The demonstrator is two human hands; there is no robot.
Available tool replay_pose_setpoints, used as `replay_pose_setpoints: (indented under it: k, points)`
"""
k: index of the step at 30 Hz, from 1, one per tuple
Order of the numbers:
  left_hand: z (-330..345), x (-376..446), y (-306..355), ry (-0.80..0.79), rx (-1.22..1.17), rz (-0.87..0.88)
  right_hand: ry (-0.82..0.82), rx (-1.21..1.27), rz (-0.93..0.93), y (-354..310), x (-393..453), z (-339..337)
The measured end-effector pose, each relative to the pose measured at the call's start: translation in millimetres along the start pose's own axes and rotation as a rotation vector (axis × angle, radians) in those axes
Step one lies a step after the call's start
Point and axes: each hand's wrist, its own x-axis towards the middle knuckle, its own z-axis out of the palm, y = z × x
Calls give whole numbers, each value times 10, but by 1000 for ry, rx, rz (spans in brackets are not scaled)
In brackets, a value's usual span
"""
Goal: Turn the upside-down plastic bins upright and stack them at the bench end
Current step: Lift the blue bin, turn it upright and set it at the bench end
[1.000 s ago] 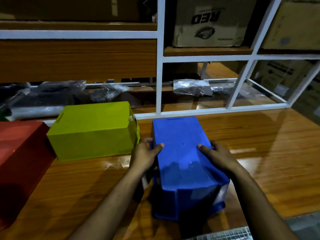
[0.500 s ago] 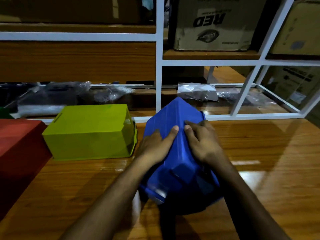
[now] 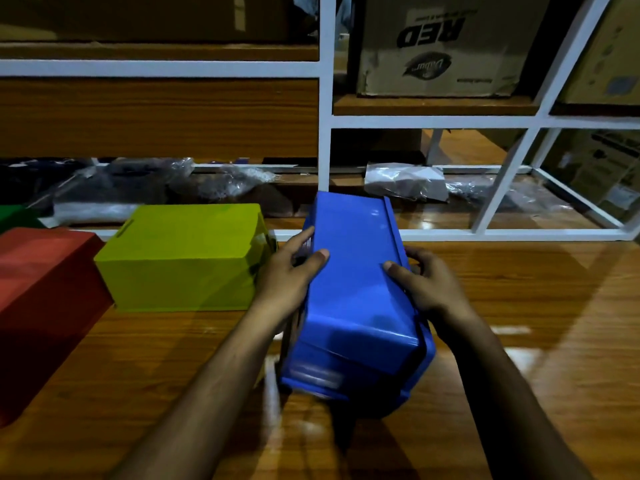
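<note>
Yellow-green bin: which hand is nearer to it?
Left. The left hand grips the blue bin beside the yellow-green bin; the right hand holds the blue bin's far side.

Blue bin (image 3: 353,278) now rolled sideways

**Gloss on the bench, matt on the boxes**

Smooth, shiny blue plastic bin (image 3: 356,292) over a glossy varnished wood bench (image 3: 519,341); beside it, smooth yellow-green (image 3: 180,261) and red (image 3: 41,271) plastic bins. Behind: white-painted metal frame (image 3: 325,133), crinkled clear plastic bags (image 3: 405,180), matt cardboard box (image 3: 436,46).

Both hands, left (image 3: 289,271) and right (image 3: 427,285), and forearms are bare, without sleeves or jewellery.
</note>
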Motion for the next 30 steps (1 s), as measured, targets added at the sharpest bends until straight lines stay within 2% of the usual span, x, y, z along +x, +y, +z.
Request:
replay_pose_setpoints:
  k: [4, 9, 13, 15, 17, 20, 22, 23, 24, 26, 27, 28, 30]
  points:
    - [-26, -37, -80, 122, 110, 3, -24, 260, -4, -2, 33, 55]
    - [-20, -115, -123, 117, 392, 15, -27, 250, -24, -8, 24, 93]
    - [-12, -64, -4, 109, 840, 143, -13, 320, -32, -35, 31, 119]
    - [51, -63, 75, 34, 844, 237, -57, 422, -11, -105, 15, 159]
    - [137, -114, 159, -27, 729, 221, -133, 477, -21, -152, 15, 199]
    - [132, -97, 139, -12, 638, 107, -305, 377, -85, -165, 7, 216]
    - [41, -71, 110, -10, 598, 28, -406, 219, -134, -126, -1, 178]
    - [-9, -57, 99, -10, 553, -13, -385, 104, -180, -75, 24, 140]
    - [-58, -57, 95, -9, 514, -42, -292, -22, -238, 0, 76, 94]
    - [-135, -83, 59, 25, 518, -42, 10, -297, -279, 205, 231, -59]
    - [-175, -90, 13, 62, 539, -45, 123, -437, -239, 306, 291, -134]
    - [-214, -89, -67, 94, 539, -70, 163, -529, -156, 388, 328, -185]
    - [-268, -92, -250, 99, 402, -206, 110, -538, 24, 528, 347, -243]
